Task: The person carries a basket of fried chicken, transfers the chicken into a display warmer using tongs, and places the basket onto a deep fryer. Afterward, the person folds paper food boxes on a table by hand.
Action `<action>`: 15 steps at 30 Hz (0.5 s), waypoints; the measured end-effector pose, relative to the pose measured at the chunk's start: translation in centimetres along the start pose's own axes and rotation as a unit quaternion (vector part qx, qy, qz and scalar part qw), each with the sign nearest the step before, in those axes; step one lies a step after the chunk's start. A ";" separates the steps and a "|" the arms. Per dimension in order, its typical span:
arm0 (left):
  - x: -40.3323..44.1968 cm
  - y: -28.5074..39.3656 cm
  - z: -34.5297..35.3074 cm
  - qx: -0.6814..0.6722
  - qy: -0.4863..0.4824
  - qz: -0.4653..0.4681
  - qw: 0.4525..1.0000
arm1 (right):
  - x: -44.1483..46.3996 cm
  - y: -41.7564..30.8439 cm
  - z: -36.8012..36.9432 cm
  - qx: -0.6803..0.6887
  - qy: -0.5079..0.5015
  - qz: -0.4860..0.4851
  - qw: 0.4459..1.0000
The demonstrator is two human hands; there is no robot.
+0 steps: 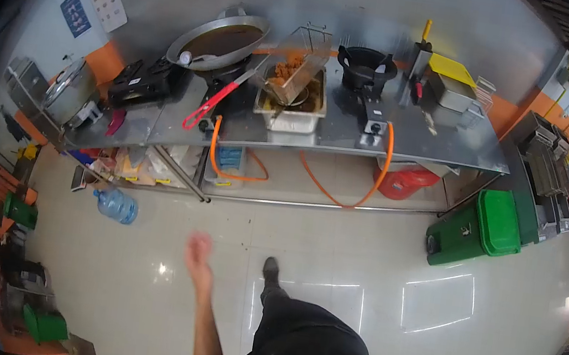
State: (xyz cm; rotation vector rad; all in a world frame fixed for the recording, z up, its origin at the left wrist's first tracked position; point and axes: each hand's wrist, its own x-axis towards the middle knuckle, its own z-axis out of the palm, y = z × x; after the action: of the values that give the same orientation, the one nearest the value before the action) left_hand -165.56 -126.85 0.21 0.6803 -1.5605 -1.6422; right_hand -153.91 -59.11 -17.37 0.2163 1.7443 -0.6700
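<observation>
My left hand (199, 251) hangs low over the tiled floor, away from the counter, and it is blurred, so its fingers cannot be made out. My right hand is not in view. On the steel counter ahead, a wire fry basket (305, 72) with browned fried food (288, 68) rests over a steel pan (294, 123). To its left, a large wok (220, 38) of dark liquid sits on a burner. A red-handled tool (217, 99) leans out over the counter's front edge.
The steel counter (337, 135) spans the front, with a black burner (366, 70) on it. Orange hoses (388, 166) hang below its edge. On the floor stand a green bin (475, 230) at right and a blue water bottle (115, 205) at left.
</observation>
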 end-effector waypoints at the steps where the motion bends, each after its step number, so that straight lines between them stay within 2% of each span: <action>1: 5.4 5.4 2.0 0.012 -0.012 0.071 0.997 | 0.9 -2.2 -0.2 0.006 0.001 0.006 1.000; 3: 15.7 11.2 4.9 0.054 -0.070 0.182 0.979 | 1.9 -6.2 0.9 0.026 0.000 0.019 0.999; 5: 25.9 14.3 9.7 0.187 -0.167 0.208 0.946 | 3.1 -10.2 2.3 0.050 0.002 0.022 0.998; 7: 34.9 12.8 14.1 0.357 -0.204 0.315 0.855 | 3.1 -14.5 4.3 0.078 0.003 0.025 0.997; 8: 37.9 12.2 15.9 0.392 -0.290 0.228 0.843 | 2.9 -16.4 5.2 0.092 0.008 0.027 0.995; 10: 42.5 11.4 18.7 0.448 -0.448 0.047 0.772 | 2.7 -19.7 7.0 0.121 0.015 0.029 0.992; 12: 45.0 10.9 20.9 0.283 -0.553 -0.172 0.764 | 2.4 -22.4 8.7 0.148 0.026 0.036 0.988; 13: 45.7 10.9 21.6 0.193 -0.586 -0.281 0.735 | 2.3 -23.5 9.5 0.158 0.031 0.040 0.986; 14: 45.9 10.9 21.8 0.112 -0.533 -0.336 0.768 | 2.4 -24.6 9.9 0.168 0.033 0.041 0.984; 15: 45.7 12.0 22.5 0.095 -0.534 -0.336 0.770 | 2.2 -25.9 10.5 0.177 0.037 0.044 0.983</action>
State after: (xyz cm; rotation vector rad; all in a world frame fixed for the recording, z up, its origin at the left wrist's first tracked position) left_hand -207.83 -150.41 20.04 0.3950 -2.4802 -2.7192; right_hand -158.21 -86.35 -12.58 0.5669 1.6653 -0.9132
